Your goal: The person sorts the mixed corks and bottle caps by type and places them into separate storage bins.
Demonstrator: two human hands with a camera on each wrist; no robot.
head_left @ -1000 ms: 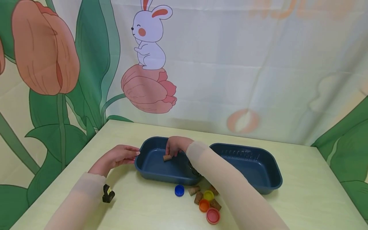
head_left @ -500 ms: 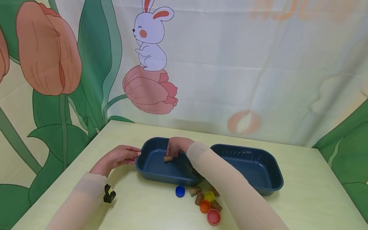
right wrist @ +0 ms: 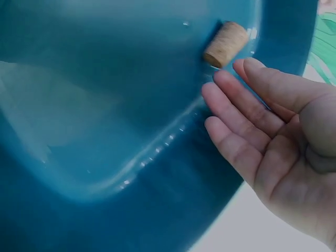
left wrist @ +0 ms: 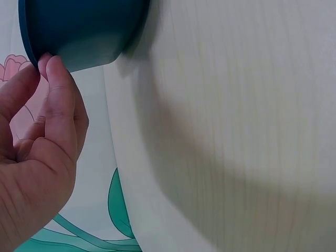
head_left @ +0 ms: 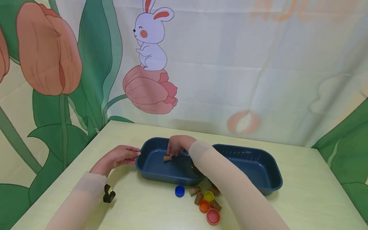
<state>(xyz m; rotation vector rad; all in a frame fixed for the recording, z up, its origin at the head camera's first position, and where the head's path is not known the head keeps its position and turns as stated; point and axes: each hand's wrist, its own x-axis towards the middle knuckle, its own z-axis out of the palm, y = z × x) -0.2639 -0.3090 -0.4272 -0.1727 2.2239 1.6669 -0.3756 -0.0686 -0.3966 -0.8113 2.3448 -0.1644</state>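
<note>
A dark blue rectangular tray (head_left: pixel 155 164) stands on the table, its left end pinched at the rim between the thumb and fingers of my left hand (head_left: pixel 122 155). The left wrist view shows the fingertips on the edge of that tray (left wrist: pixel 84 31). My right hand (head_left: pixel 176 145) reaches down inside the tray. A brown cork (head_left: pixel 167 158) lies on its side on the tray floor. In the right wrist view, my right hand (right wrist: pixel 268 126) has loosely extended fingers and holds nothing; the cork (right wrist: pixel 226 44) lies just beyond the fingertips.
A second blue tray (head_left: pixel 267 174) stands to the right, partly behind my right sleeve. In front lie several corks (head_left: pixel 195 191) among a blue cap (head_left: pixel 180 191), a yellow cap (head_left: pixel 208 196), an orange cap (head_left: pixel 204 206) and a red cap (head_left: pixel 213 216). A printed curtain hangs behind.
My right hand has lifted slightly and come away from the cork, which stays on the tray floor. My left hand has kept its place at the rim.
</note>
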